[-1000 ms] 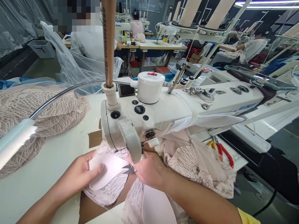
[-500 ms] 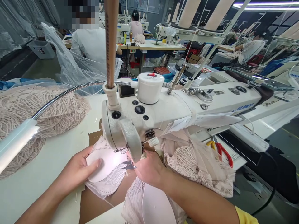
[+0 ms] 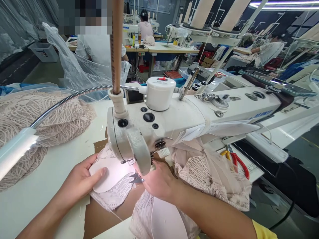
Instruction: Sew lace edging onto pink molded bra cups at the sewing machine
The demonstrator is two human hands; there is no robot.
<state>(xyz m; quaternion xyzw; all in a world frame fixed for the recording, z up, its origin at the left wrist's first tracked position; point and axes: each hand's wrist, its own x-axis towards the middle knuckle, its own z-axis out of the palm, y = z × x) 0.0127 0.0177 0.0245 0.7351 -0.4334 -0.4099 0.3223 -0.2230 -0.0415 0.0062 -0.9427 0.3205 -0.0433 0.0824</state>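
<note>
My left hand (image 3: 79,181) grips the left edge of a white padded cup (image 3: 111,176) lying on pale lace fabric (image 3: 113,197), thumb on top. My right hand (image 3: 159,181) is closed right under the head of the white sewing machine (image 3: 159,122), holding small thread snips (image 3: 136,179) whose tips point left over the cup. The needle area is hidden behind the machine head. More lace and a second white cup (image 3: 164,220) lie over my right forearm.
A heap of lace (image 3: 37,122) lies at the left under a gooseneck lamp (image 3: 17,149). Bunched lace (image 3: 211,176) and red-handled pliers (image 3: 239,162) sit right of the machine. A person in white (image 3: 97,46) sits ahead at other sewing tables.
My left hand has slid the white cup and lace a little to the left and toward the machine. My right hand has stayed under the machine head with the snips.
</note>
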